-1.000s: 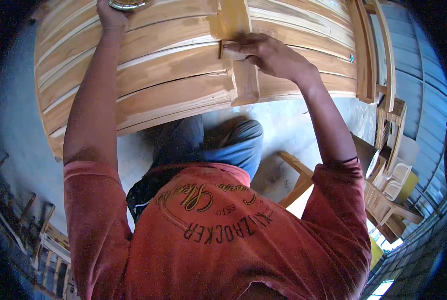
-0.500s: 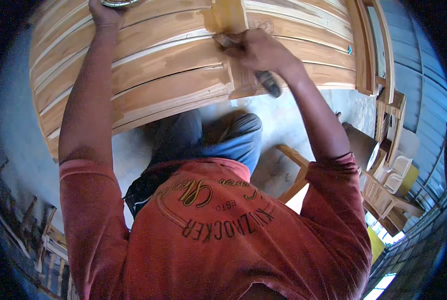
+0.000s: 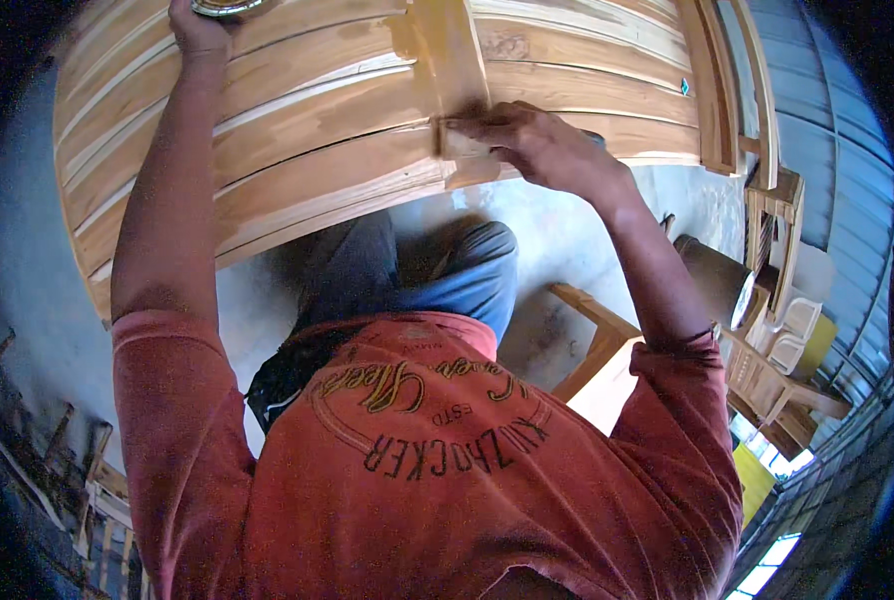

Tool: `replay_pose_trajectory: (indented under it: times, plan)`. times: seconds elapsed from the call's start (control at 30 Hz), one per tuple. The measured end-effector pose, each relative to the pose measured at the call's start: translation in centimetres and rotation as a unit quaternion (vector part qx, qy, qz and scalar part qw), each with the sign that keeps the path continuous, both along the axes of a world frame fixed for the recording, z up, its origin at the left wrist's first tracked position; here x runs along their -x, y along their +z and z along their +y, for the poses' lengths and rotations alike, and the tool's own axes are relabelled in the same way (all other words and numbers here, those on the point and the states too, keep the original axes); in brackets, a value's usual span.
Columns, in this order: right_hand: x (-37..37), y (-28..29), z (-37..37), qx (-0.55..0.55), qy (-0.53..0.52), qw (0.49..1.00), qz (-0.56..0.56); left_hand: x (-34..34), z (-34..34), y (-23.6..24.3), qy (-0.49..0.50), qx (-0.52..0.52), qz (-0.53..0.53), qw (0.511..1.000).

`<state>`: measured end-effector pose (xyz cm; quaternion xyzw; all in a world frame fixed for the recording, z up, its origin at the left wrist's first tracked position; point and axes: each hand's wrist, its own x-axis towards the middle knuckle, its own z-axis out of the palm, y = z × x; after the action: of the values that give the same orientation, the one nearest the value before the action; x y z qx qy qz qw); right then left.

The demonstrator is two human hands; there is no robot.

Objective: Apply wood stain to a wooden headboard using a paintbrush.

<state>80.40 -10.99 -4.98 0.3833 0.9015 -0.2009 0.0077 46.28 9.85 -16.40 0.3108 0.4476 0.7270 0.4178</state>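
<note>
My right hand (image 3: 545, 148) is closed round a paintbrush (image 3: 464, 145), its bristles at the near end of a flat crosspiece (image 3: 454, 60). The brush's dark handle end sticks out behind the hand. This crosspiece spans a large wooden panel (image 3: 317, 170) made of several slats with pale gaps between them. Much of the crosspiece looks darker and wet, with uneven wet patches spreading onto the slats beside it. At the far left, my left hand (image 3: 203, 32) holds a round metal tin (image 3: 229, 8) by its side. The picture's upper edge cuts off part of the tin and fingers.
An upright wooden frame (image 3: 759, 95) borders the panel's right side. My bent legs (image 3: 457, 275) are below its near edge. A wooden piece (image 3: 599, 342) stands by my right side. Farther right are a dark cylindrical container (image 3: 712, 280), a white plastic chair (image 3: 797, 335) and other wooden furniture.
My right hand has drawn the brush toward the panel's near edge, and the handle has swung to point right. More of the crosspiece now shows. My left hand still holds the tin.
</note>
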Motion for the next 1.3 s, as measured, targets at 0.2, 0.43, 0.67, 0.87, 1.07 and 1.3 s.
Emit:
replay_pose_trajectory:
  times: [0.2,0.43,0.67,0.87,1.07,1.3]
  plan:
    - [0.0,-1.9,0.1,-0.002,0.007,0.998,-0.067,1.0,1.0,-1.8,-0.031,0.047,-0.009,0.998]
    - [1.9,1.6,-0.4,0.095,-0.047,0.97,-0.22,8.3,7.0,-11.8,-0.469,-0.326,-0.275,0.774]
    - [4.7,-0.8,-3.5,0.153,-0.117,0.981,0.029,10.4,10.0,-16.5,-0.147,-0.124,0.19,0.963]
    - [4.9,0.5,-9.6,0.18,-0.184,0.965,-0.058,14.0,10.9,-18.2,-0.466,-0.263,-0.241,0.809]
    - [1.5,1.0,-9.9,0.188,-0.182,0.964,0.047,1.5,4.6,-6.8,0.026,-0.258,0.366,0.894]
    - [2.9,-2.0,-12.5,0.134,-0.226,0.961,0.09,1.2,-0.5,1.4,-0.117,-0.024,-0.086,0.989]
